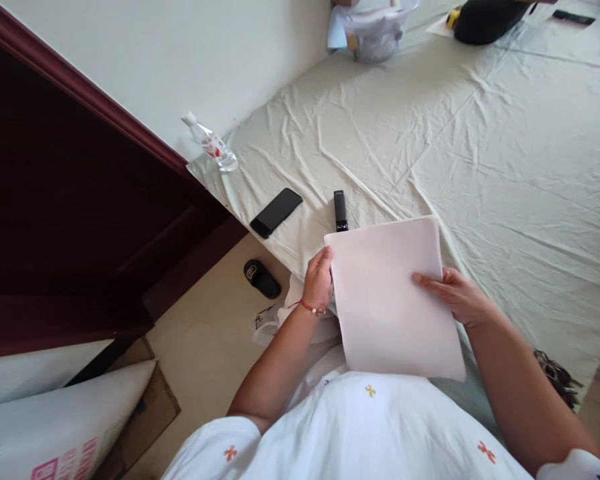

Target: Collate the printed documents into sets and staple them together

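A stack of blank white paper (pixel 393 307) is held in front of my body, over the near edge of the bed. My left hand (pixel 320 277) grips its left edge, with the other fingers hidden behind it. On the opposite side my right hand (pixel 450 290) pinches the sheets, its thumb lying across the top face and its fingers underneath. Just beyond the paper's upper left corner lies a black stapler-like object (pixel 340 211), partly covered by the sheets. A black phone (pixel 276 213) rests to the left of it.
A clear water bottle (pixel 211 143) stands by the wall at the bed's corner. Farther back are a plastic basket (pixel 375 33) and a black rounded item (pixel 490 20). A black slipper (pixel 262 279) is on the floor, and a cable bundle (pixel 557 377) lies at right.
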### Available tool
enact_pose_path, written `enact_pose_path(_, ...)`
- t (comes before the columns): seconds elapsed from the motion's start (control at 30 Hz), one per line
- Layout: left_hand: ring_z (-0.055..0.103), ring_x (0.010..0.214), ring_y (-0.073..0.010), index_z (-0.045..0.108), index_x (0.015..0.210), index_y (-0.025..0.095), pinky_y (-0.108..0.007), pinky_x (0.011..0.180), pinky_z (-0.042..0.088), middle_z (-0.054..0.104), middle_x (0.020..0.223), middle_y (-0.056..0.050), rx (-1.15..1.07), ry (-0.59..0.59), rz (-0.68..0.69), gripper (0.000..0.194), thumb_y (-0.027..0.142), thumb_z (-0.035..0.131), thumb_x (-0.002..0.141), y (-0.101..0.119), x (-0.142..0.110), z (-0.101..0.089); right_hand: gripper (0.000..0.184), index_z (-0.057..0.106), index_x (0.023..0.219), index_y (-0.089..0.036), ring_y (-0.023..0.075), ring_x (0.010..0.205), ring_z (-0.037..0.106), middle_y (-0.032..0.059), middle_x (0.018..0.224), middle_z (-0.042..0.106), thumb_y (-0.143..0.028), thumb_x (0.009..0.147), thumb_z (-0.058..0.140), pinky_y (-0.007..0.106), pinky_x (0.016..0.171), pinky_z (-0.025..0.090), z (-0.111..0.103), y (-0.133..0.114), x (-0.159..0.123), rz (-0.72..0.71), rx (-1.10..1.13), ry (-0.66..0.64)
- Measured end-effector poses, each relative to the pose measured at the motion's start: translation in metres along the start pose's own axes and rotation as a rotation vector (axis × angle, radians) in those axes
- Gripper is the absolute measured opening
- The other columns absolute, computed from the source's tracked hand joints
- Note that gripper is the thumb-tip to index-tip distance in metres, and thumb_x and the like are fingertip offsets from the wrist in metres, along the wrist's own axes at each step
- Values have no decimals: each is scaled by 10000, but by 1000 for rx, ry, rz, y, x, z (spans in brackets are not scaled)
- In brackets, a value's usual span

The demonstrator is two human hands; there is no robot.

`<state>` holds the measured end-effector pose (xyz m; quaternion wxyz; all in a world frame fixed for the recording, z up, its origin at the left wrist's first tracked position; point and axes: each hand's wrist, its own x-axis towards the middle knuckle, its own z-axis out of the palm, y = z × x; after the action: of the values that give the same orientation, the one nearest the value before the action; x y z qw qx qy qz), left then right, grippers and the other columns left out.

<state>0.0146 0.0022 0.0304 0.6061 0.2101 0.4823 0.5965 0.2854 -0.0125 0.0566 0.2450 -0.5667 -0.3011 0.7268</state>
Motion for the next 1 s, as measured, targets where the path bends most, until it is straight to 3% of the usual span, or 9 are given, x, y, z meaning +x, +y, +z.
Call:
enact_pose_path(0.17,715,1127,-279,761,961,157,-383,1062,518,789,994,-71,-47,54,-3,578,574,937,601,0,9,9,470,763,775,-220,249,548,719,78,714,780,-677,721,853,317,438,564,0,-2,6,-54,-14,50)
enact_pose_path(0.27,715,1094,-261,738,1137,197,-382,1043,518,773,1042,-55,-70,-39,22,582,495,917,671,7,12,12,476,759,745,-210,240,537,713,83,716,781,-676,728,850,305,436,557,-3,-2,7,-72,-60,57)
enact_pose_path(0.4,702,942,-205,608,1414,349,-366,982,522,730,1046,-8,-95,-179,7,815,358,923,663,20,20,13,450,774,780,-209,247,584,738,81,768,798,-649,738,859,312,481,593,-5,-1,7,-76,-66,33)
enact_pose_path(0.53,642,853,-176,710,1199,295,-313,871,525,681,1030,-23,-44,-226,1,660,353,934,580,23,28,10,426,787,820,-212,260,629,759,84,801,808,-616,727,880,316,505,610,-6,1,8,-67,-45,16)
enact_pose_path(0.7,593,768,-142,634,933,230,-257,762,488,619,888,6,-93,-288,-3,469,293,919,566,19,32,8,443,770,773,-203,237,582,739,89,761,797,-621,699,897,291,467,586,-5,0,9,-47,-21,22)
enact_pose_path(0.9,613,722,-127,687,1047,225,-245,713,486,660,869,19,-62,-257,-31,428,250,830,644,14,40,6,494,749,747,-201,225,526,706,82,680,765,-680,697,860,278,410,546,2,-6,15,-69,-17,93)
enact_pose_path(1.0,603,667,-132,699,925,176,-240,645,459,674,774,4,37,-228,-57,314,271,778,636,13,45,1,453,732,717,-207,213,525,697,59,648,748,-636,699,876,264,403,531,2,-6,22,-59,-17,85)
